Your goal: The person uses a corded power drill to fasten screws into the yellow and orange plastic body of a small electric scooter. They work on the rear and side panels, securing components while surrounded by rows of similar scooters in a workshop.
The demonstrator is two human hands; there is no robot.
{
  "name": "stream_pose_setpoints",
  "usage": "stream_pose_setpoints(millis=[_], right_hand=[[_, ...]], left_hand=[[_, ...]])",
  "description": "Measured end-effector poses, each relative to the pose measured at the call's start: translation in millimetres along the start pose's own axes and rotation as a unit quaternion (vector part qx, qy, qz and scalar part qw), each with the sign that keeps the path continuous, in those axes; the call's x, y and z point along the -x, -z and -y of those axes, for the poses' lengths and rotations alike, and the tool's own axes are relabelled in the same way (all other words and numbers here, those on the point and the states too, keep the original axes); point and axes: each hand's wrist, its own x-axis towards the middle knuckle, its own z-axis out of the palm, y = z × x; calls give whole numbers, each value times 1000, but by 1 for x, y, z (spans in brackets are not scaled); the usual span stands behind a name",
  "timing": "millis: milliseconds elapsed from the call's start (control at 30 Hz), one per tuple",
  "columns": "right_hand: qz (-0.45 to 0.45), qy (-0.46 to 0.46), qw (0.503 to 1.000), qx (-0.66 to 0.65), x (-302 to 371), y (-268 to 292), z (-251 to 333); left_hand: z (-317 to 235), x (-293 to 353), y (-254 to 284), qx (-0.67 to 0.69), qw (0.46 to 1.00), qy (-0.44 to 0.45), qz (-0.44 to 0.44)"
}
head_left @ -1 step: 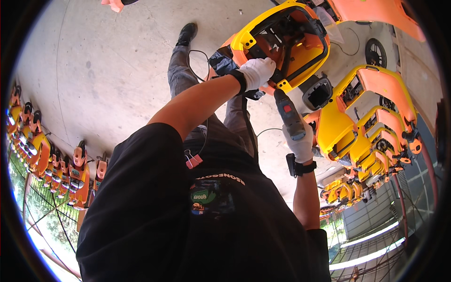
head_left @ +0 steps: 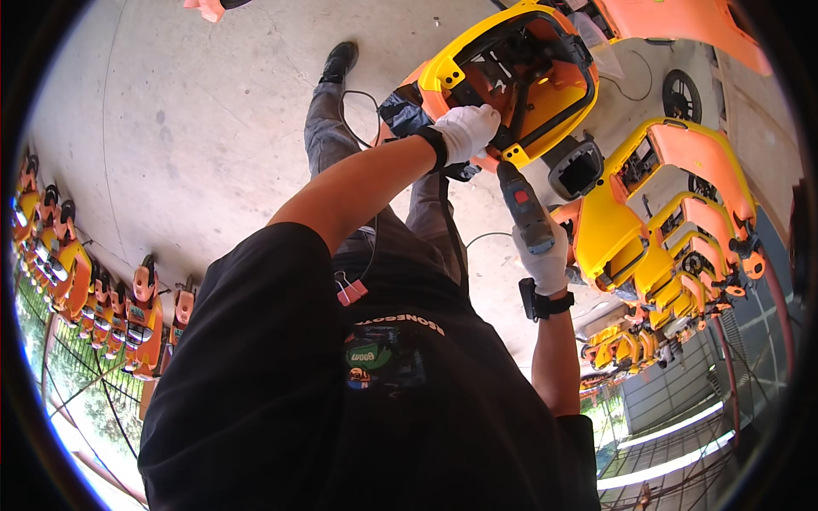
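Note:
My right hand (head_left: 547, 260), in a white glove, grips a grey cordless drill (head_left: 527, 211) with a red patch. Its nose end meets the near corner of a yellow and orange scooter body (head_left: 558, 140), beside a yellow tab with two dark holes. My left hand (head_left: 469, 134), also gloved in white, lies at the near rim of that body with its fingers curled together. Whatever those fingers pinch is hidden. Inside the body's black-edged opening are dark parts and cables.
More yellow and orange scooters (head_left: 618, 238) stand close on the right, and another row (head_left: 141, 319) lines the far left. A loose wheel (head_left: 682, 95) is at the upper right. Thin cable (head_left: 375, 106) loops by my leg. Concrete floor (head_left: 213, 128) stretches left.

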Motion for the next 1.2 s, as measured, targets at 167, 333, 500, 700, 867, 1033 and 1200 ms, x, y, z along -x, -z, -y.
stream_pose_setpoints(millis=[167,333,500,700,867,1033,1200], right_hand=[[-8,3,1000,1,3,-6,-18],[-23,17,1000,7,3,-8,-15],[-22,-4,1000,-1,4,-8,-14],[-19,-10,1000,-18,3,-10,-12],[-30,-23,999,1,0,-12,8],[-22,-43,997,59,-3,-12,35],[-29,-12,994,107,-6,-16,51]], left_hand=[[0,-1,-1,1,1000,4,5],[0,-1,-1,4,1000,3,6],[-1,0,2,7,1000,1,12],[0,-1,2,1,1000,-4,9],[2,0,-2,3,1000,-8,-7],[5,3,-5,3,999,-14,-37],[6,1,-5,-1,999,-22,-42]])
